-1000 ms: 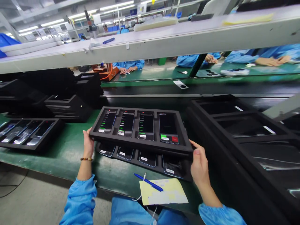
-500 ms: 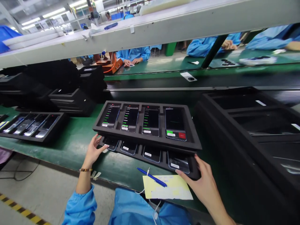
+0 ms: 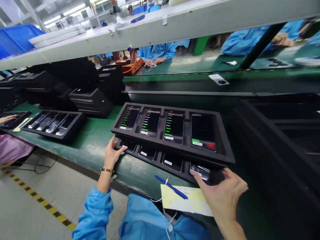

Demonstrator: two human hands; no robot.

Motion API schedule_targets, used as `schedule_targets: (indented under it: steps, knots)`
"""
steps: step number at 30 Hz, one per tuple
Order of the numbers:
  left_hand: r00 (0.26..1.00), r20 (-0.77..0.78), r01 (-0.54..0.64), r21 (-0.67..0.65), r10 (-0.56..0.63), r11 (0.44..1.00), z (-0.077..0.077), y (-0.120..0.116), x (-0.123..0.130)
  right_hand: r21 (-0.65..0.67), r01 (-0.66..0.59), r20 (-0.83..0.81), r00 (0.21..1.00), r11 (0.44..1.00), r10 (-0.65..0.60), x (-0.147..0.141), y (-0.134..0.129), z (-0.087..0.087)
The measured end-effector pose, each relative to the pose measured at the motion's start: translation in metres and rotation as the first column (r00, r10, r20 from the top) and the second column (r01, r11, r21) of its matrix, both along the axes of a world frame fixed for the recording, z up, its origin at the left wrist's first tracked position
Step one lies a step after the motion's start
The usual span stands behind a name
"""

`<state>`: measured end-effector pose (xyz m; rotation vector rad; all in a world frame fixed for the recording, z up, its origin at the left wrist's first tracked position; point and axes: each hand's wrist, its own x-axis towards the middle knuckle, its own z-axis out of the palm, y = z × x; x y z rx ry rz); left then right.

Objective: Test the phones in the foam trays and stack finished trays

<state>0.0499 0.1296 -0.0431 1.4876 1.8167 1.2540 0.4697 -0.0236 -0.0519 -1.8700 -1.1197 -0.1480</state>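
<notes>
A black foam tray (image 3: 160, 142) holding several phones with lit screens lies on top of a second black tray (image 3: 160, 164), whose front part sticks out towards me. My left hand (image 3: 113, 154) grips the left end of the lower tray, thumb on its front edge by a phone. At the right end my right hand (image 3: 222, 190) holds the same lower tray, its thumb over the rightmost phone and its fingers behind the corner. A blue pen (image 3: 172, 187) rests on a yellow paper sheet (image 3: 187, 200) in front of the trays.
Stacked black trays (image 3: 91, 103) stand at the back left, with a tray of phones (image 3: 53, 123) before them. A large tray stack (image 3: 275, 150) fills the right side. A white shelf (image 3: 150, 31) crosses above. People in blue work across the bench; another person's hand (image 3: 8, 118) is at far left.
The view has swung left, so the scene sits further right. My right hand's thumb has moved from the lower tray's front edge onto the rightmost phone. My left hand keeps its grip.
</notes>
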Motion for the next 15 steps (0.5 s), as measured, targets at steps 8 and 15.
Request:
schedule_targets:
  steps: [8,15]
  knots:
    - [0.997,-0.072,-0.013,-0.014,0.011,1.000,0.006,0.001,0.004,-0.239,-0.316,-0.039,0.948,0.918,0.316,-0.043,0.010,0.015]
    - [0.974,-0.223,-0.046,-0.037,0.036,0.998,0.014,0.013,0.006,-0.329,-0.366,-0.023,0.925,0.870,0.380,-0.041,0.021,0.028]
